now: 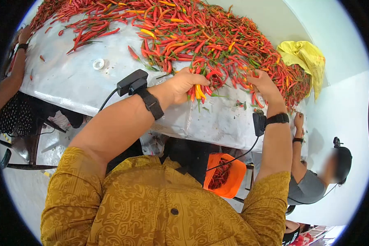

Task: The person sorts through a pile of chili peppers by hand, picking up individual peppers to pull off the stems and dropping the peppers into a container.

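Note:
My left hand (185, 85) is closed around a small bunch of chili peppers (199, 92), red ones with a few yellow-orange, their green stems pointing down toward me. Just beyond it spreads a big heap of red chili peppers (201, 41) with green stems and scattered yellow ones. At the heap's near edge, my right hand (265, 84) has its thumb and fingers bent together on red chili pepper (256, 74); the fingertips are partly hidden among the peppers. Black straps with small boxes sit on both wrists.
A silvery sheet covers the table (147, 119); a white ring (98, 64) lies on it. An orange bin (233, 180) holding red chilies stands below the edge. A yellow sack (303, 59) is at far right. Co-workers' arms (10, 82) reach in at left and right (299, 135).

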Available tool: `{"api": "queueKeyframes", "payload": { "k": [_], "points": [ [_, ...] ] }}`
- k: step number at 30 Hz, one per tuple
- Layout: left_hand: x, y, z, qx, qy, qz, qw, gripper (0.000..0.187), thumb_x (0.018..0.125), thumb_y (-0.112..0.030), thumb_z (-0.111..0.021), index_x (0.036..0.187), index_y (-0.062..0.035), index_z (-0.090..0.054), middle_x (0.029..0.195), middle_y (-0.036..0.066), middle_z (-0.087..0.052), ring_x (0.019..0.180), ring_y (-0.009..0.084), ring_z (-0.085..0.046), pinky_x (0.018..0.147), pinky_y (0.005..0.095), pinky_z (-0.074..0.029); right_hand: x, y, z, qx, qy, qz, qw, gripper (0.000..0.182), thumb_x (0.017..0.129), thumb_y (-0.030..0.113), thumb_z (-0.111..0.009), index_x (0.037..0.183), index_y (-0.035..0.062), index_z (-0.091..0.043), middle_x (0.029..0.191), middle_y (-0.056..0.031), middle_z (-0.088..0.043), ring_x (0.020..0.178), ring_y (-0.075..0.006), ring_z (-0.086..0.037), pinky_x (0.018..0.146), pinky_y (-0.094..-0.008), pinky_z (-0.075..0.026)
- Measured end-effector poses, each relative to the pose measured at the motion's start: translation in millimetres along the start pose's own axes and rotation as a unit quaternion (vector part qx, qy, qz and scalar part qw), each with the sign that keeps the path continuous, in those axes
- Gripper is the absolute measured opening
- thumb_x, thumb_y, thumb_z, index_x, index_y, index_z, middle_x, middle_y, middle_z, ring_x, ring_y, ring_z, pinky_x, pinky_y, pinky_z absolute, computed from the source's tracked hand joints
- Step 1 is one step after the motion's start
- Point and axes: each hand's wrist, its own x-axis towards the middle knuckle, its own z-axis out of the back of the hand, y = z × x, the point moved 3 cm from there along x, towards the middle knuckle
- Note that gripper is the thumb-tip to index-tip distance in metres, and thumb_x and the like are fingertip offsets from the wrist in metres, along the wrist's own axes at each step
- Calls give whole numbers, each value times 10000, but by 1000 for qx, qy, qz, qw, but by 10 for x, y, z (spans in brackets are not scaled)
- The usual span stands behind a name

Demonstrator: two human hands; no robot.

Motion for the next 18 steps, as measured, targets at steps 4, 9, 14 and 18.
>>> {"api": "queueKeyframes", "payload": {
  "k": [4,9,14,18],
  "points": [
    [5,2,7,1,-27,-13,1000,205,752,7,-589,956,-3,-576,837,114,-633,736,211,-630,663,343,-523,250,-20,-170,-15,-13,58,998,211,725,182,-628,867,30,-593,661,-18,-542,567,-125,-493,532,-296,-398],
    [5,-4,33,-5,-1,-25,1000,190,757,2,-585,946,2,-576,818,116,-629,730,214,-629,670,342,-521,427,-45,-430,-278,-88,70,954,249,659,151,-681,857,27,-595,709,-115,-584,631,-228,-549,616,-364,-441],
    [1,-5,12,-8,-4,-36,999,180,761,-4,-583,941,3,-577,807,112,-628,730,214,-627,672,340,-518,316,-61,-330,-305,-56,74,948,355,619,155,-675,951,46,-611,793,-172,-626,821,-312,-614,738,-392,-463],
    [20,4,36,4,13,-13,1000,252,744,7,-595,991,-34,-569,866,81,-621,798,209,-619,744,333,-504,267,-99,-252,-338,-65,97,934,467,640,112,-644,1101,70,-583,817,-159,-626,774,-292,-611,703,-376,-460]
  ]
}}
